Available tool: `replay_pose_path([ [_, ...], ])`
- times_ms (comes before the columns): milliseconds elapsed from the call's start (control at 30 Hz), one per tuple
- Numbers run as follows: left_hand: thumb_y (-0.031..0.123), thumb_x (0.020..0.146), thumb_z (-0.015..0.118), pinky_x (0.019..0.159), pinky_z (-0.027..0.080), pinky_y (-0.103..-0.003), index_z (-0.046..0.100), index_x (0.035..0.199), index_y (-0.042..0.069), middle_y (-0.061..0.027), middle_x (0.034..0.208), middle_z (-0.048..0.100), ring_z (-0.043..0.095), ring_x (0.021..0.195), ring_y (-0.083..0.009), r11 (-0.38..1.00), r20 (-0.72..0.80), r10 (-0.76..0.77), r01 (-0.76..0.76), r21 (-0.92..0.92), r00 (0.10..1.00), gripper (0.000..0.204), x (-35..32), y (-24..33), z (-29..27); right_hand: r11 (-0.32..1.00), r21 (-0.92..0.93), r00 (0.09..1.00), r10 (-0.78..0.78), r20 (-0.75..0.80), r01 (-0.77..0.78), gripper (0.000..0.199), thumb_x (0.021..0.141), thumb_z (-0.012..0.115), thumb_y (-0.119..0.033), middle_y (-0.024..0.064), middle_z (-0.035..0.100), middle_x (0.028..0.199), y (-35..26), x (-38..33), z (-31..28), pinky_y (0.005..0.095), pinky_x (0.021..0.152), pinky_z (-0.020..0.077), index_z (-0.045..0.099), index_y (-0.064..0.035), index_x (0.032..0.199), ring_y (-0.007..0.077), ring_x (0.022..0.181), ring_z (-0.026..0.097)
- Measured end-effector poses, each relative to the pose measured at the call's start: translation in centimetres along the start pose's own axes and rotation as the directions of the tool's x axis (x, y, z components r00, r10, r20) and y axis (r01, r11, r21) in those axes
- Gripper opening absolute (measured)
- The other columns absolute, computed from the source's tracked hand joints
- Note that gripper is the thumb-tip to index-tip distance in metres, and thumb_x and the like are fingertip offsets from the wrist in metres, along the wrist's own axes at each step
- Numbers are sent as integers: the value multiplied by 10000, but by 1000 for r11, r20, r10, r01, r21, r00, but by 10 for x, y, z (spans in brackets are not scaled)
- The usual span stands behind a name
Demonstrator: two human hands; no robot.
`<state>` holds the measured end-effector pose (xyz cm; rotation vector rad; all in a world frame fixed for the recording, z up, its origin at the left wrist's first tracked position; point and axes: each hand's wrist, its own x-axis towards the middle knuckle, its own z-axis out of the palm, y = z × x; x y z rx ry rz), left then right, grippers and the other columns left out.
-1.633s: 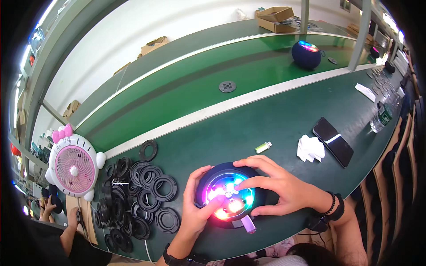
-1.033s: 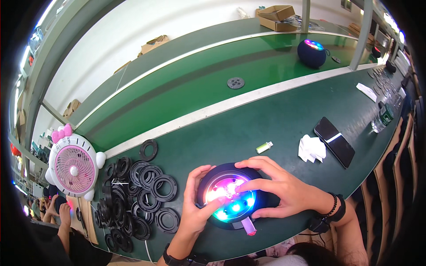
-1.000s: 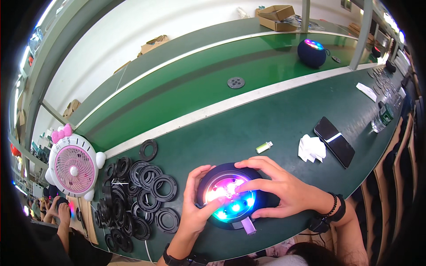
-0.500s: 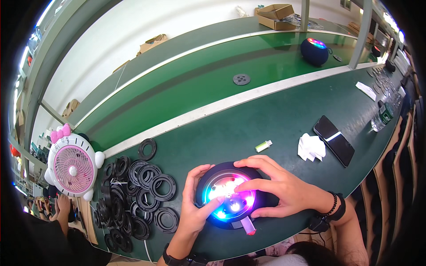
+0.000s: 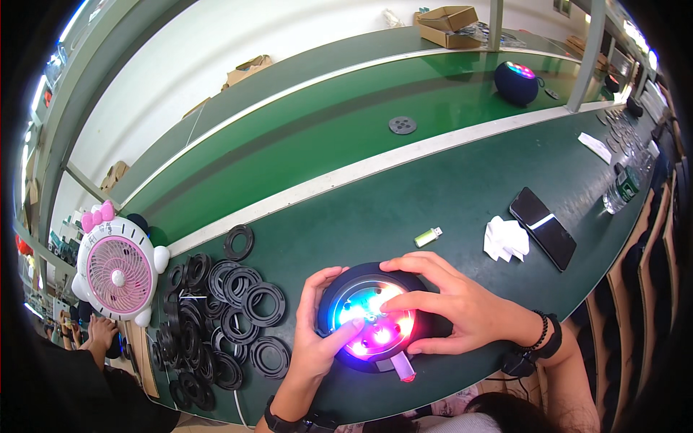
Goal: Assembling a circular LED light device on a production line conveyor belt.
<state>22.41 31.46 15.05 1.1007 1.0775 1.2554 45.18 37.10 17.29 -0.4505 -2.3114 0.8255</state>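
A round dark blue speaker with a glowing multicoloured top stands on the green table in front of me. My left hand is closed around its left side, its thumb resting on the lit face. From the right, my right hand grips it too: fingertips reach the far rim and the lit top, while the thumb is at the near right edge. A pinkish USB stick sticks out of the speaker's near side. Beyond the hands lies a light green USB stick. The speaker's underside is hidden.
Many black rings are heaped at left beside a pink-and-white fan. White tissue, a phone and a bottle lie at right. A green belt carries another lit speaker and a grey disc. Another person's hand shows far left.
On the belt, the other speaker and the grey disc have shifted slightly right. The held speaker's lights have changed colour toward red and blue. My hands stay almost in place.
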Motion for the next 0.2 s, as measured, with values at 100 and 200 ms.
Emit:
replay_pose_path([
  [100,28,706,725,1040,372,-337,407,1314,21,-144,1316,473,473,1219,-222,1000,-1,4,-4,8,1000,686,0,0,0,1000,-11,1000,-1,2,1,503,712,772,-233,189,421,1361,0,0,0,470,982,401,599,-123,1172,393,1204,429],
  [200,28,706,726,1041,374,-337,403,1318,21,-146,1323,465,472,1220,-223,1000,2,2,-2,-3,1000,692,1,-1,0,1000,-17,1000,-2,4,2,504,714,771,-234,188,420,1362,1,0,0,470,984,399,598,-124,1174,392,1206,429],
])
